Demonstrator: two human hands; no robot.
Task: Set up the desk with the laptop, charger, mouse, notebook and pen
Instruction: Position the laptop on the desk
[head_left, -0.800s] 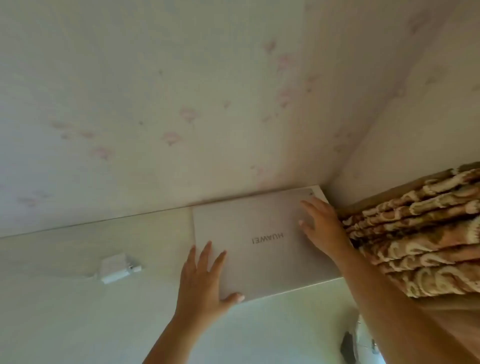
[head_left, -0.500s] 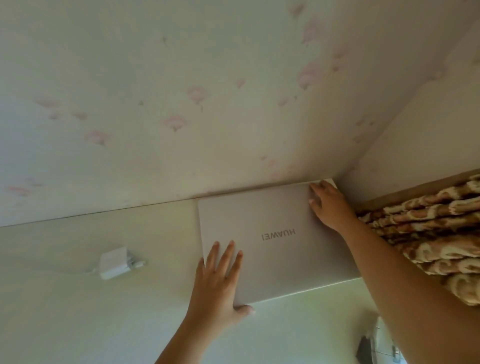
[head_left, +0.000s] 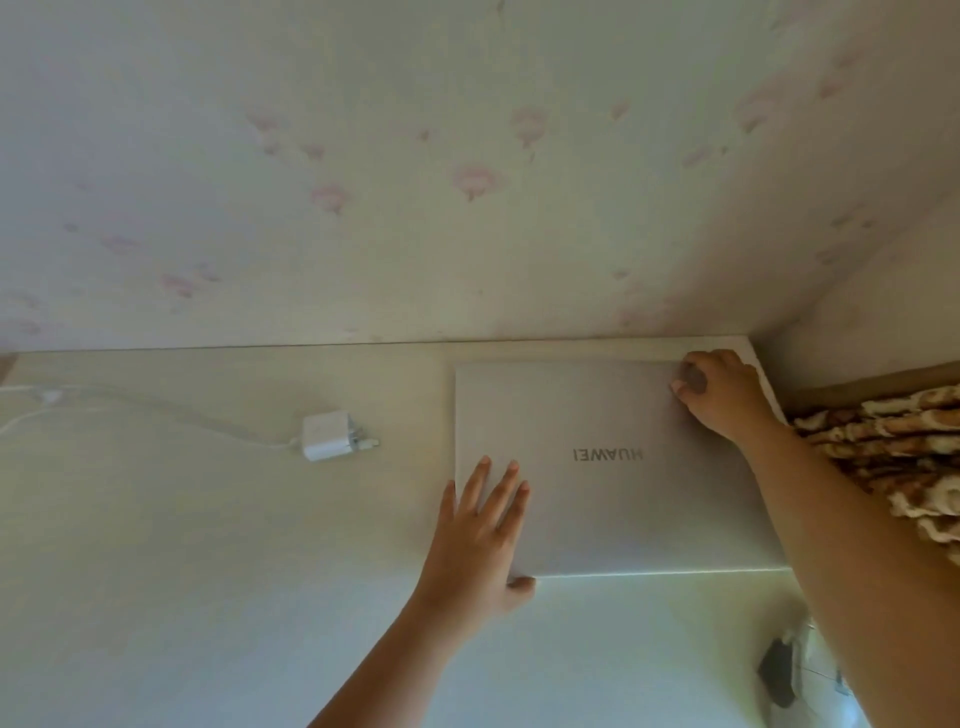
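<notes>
A closed silver laptop (head_left: 597, 415) lies flat at the back right of the white desk (head_left: 182, 545), its logo upside down to me. My left hand (head_left: 480, 535) lies flat on the laptop's near left corner, fingers spread, thumb hooked on the front edge. My right hand (head_left: 722, 395) curls over the laptop's far right corner, next to the wall. A white charger (head_left: 330, 434) lies on the desk left of the laptop, its cable (head_left: 156, 405) running off to the left edge. No mouse, notebook or pen is in view.
A wall with faint pink flower wallpaper (head_left: 467, 182) rises behind the desk and meets a side wall at the right. A brown patterned blanket (head_left: 893, 447) lies right of the desk. A dark object (head_left: 776, 678) shows below the desk's right edge.
The view has turned, so the laptop sits squarer to me. My right hand slid from the lid to the far right corner and curled its fingers. My left hand stays on the near left corner.
</notes>
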